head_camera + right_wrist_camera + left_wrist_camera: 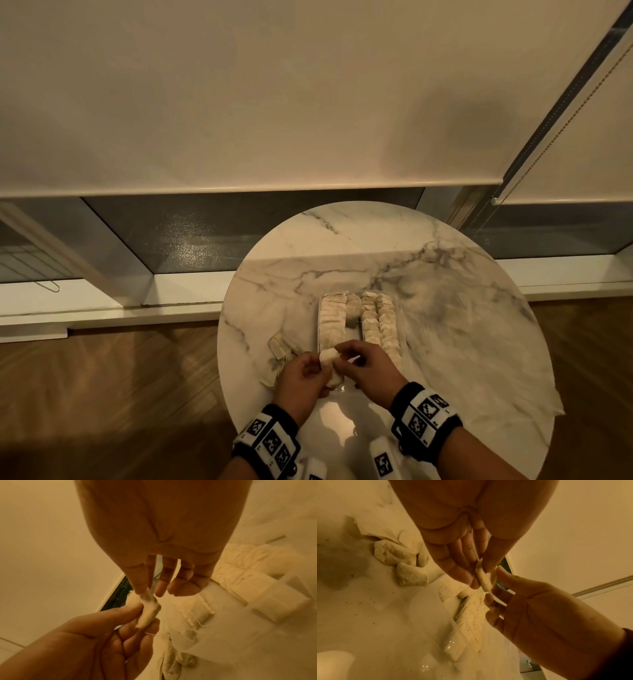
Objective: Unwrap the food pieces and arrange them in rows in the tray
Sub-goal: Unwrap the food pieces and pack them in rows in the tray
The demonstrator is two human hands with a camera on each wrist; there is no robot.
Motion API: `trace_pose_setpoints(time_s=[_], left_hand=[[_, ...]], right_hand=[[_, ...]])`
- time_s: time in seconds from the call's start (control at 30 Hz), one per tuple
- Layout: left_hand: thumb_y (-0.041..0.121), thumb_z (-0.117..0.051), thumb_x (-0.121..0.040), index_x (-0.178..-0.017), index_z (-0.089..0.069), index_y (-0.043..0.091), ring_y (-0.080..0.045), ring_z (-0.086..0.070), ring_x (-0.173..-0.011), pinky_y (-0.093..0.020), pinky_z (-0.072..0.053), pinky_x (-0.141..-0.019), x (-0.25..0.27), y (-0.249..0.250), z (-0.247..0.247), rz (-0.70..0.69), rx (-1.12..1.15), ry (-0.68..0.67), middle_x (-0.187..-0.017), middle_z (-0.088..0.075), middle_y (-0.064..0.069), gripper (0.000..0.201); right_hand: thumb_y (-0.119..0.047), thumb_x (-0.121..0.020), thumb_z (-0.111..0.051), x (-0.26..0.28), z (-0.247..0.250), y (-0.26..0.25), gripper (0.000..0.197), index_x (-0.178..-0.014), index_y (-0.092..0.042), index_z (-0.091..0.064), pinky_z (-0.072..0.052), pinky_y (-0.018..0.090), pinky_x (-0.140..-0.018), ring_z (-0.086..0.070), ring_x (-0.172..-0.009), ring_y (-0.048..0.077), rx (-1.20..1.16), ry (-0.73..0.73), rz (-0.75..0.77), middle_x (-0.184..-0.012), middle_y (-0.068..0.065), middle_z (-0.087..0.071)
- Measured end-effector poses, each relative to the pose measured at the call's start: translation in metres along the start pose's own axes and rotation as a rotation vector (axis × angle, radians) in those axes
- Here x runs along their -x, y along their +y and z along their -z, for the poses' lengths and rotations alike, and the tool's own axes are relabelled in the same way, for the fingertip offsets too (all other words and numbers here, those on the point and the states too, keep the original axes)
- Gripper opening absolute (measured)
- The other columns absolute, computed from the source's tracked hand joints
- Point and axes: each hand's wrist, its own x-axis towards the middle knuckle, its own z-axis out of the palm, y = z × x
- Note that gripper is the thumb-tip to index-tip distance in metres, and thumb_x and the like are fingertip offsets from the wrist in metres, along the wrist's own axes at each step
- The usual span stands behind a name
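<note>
Round white marble-patterned table [445, 274]: left hand [301, 375] and right hand [368, 366] both pinch one pale wrapped food piece [329, 359], apparently part-unwrapped, just short of the clear plastic tray [319, 322] lying lengthwise straight ahead.

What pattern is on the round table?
White marble with grey veins on the table, clearest in the head view.

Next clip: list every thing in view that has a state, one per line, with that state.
Left hand: pinching the small pale wrapped food piece.
Right hand: pinching the same piece from the other side.
Small pale wrapped food piece: held above the table, wrapper partly on.
Clear plastic tray: on the round marble table, partly filled with rows.
Crumpled pale wrappers: discarded left of the tray.
</note>
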Motion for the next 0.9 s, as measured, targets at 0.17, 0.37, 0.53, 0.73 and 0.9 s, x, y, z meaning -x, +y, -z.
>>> trace_pose_setpoints(time_s=[0.17,0.37,0.53,0.73,0.9], left_hand=[[0.011,-0.07,-0.088,-0.101,-0.069,0.012,-0.02,-0.072,-0.088,-0.029,-0.057,-0.066,0.001,0.006,-0.006,0.001,0.016,-0.002,-0.094,-0.075,-0.005,0.013],[0.016,-0.072,-0.088,-0.097,-0.07,0.011,-0.019,-0.07,-0.08,-0.027,-0.057,-0.065,-0.002,0.008,-0.01,-0.019,-0.023,-0.013,-0.092,-0.073,-0.01,0.01],[0.02,-0.072,-0.089,-0.095,-0.07,0.017,-0.015,-0.07,-0.08,-0.025,-0.056,-0.065,-0.005,0.007,-0.013,-0.056,-0.084,-0.019,-0.09,-0.073,-0.005,0.007],[0.009,-0.074,-0.084,-0.1,-0.065,0.023,-0.007,-0.063,-0.096,-0.011,-0.049,-0.071,-0.012,0.002,-0.006,-0.071,-0.202,0.073,-0.102,-0.068,0.008,0.022],[0.013,-0.075,-0.083,-0.102,-0.066,0.024,-0.008,-0.064,-0.1,-0.015,-0.05,-0.077,-0.016,0.002,-0.006,-0.068,-0.185,0.07,-0.105,-0.068,0.009,0.024]], right_hand=[[-0.002,-0.091,-0.067,-0.001,0.002,-0.007,0.006,-0.093,-0.006,-0.069,-0.056,0.032,-0.061,-0.063,-0.062,0.017,-0.125,-0.008,-0.037,-0.074,0.01,-0.067],[-0.025,-0.089,-0.073,-0.003,0.007,-0.006,0.008,-0.095,-0.02,-0.074,-0.051,0.023,-0.054,-0.062,-0.064,0.011,0.031,0.024,0.017,-0.085,0.003,-0.071],[-0.024,-0.085,-0.078,-0.007,0.018,-0.01,0.006,-0.089,-0.021,-0.08,-0.048,0.018,-0.061,-0.059,-0.062,0.002,0.058,-0.005,0.02,-0.073,-0.009,-0.073],[-0.021,-0.083,-0.08,-0.018,0.042,-0.009,0.009,-0.091,-0.023,-0.079,-0.052,0.013,-0.08,-0.062,-0.098,-0.004,0.054,0.611,0.275,-0.109,-0.021,-0.063],[-0.01,-0.085,-0.076,-0.016,0.051,-0.014,0.009,-0.093,-0.014,-0.079,-0.058,0.023,-0.073,-0.072,-0.087,0.014,-0.18,0.318,0.149,-0.087,-0.004,-0.077]])
